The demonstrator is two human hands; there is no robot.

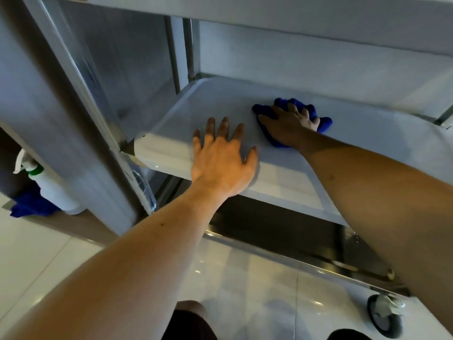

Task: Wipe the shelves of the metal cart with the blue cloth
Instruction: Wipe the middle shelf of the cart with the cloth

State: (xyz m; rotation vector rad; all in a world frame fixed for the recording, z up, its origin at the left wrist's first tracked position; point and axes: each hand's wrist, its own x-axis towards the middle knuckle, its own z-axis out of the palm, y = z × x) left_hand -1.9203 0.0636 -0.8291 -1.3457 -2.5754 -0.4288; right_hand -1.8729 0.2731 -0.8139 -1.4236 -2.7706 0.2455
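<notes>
The metal cart's middle shelf (367,133) is a pale tray with a raised rim, under the upper shelf (294,11). A crumpled blue cloth (326,122) lies on it near the middle. My right hand (289,126) presses flat on the blue cloth with fingers spread, and the cloth shows around the fingertips and under the palm. My left hand (220,160) rests flat on the shelf's front rim, fingers apart, holding nothing, a hand's width left of the cloth.
A white spray bottle with a green collar (49,185) and a second blue cloth (31,204) sit on a ledge at the left. The cart's upright post (81,94) rises at the left. A caster wheel (384,315) stands on the glossy tiled floor (245,278).
</notes>
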